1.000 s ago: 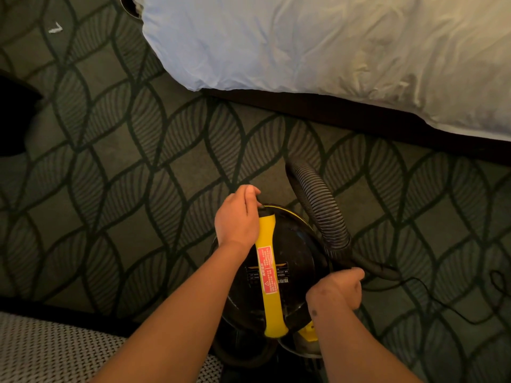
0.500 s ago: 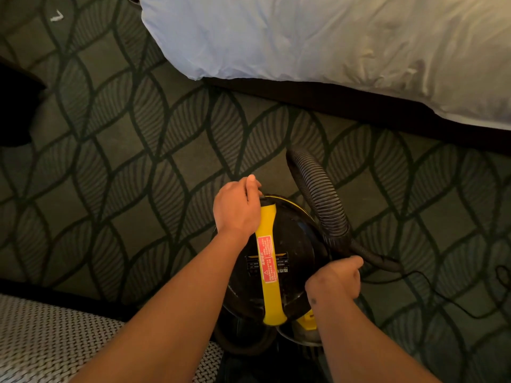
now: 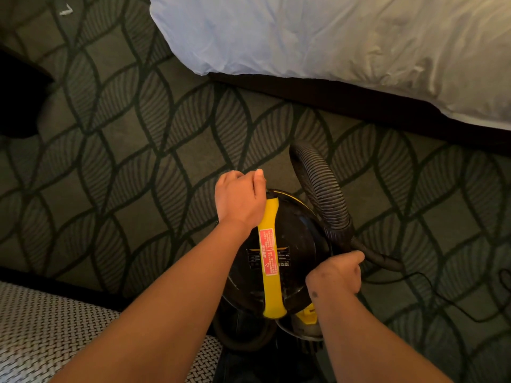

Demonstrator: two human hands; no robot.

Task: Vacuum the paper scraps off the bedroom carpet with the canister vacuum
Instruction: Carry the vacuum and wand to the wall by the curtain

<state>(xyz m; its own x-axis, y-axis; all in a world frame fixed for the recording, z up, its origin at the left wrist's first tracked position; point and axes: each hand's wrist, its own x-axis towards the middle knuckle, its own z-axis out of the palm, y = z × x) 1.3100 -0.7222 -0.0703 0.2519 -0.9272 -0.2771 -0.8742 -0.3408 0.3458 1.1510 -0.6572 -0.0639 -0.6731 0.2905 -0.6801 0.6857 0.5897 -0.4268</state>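
Observation:
A black canister vacuum (image 3: pixel 293 244) with a yellow handle (image 3: pixel 269 261) stands on the leaf-patterned carpet (image 3: pixel 138 150) below me. My left hand (image 3: pixel 239 199) curls over the far end of the handle and the lid's rim. My right hand (image 3: pixel 336 273) grips the canister's right edge, just below where the ribbed black hose (image 3: pixel 322 189) joins it. The hose arches up and away from the canister. One white paper scrap (image 3: pixel 65 10) lies on the carpet at the far upper left.
A bed with a white duvet (image 3: pixel 345 48) and dark base fills the upper right. A woven grey-white seat (image 3: pixel 55 335) sits at the lower left. A dark object (image 3: pixel 19 98) stands at the left edge. A thin black cord (image 3: pixel 431 288) trails over the carpet on the right.
The view has shifted slightly, so the vacuum and hands sit a little higher in frame. Both hands keep their holds on the canister.

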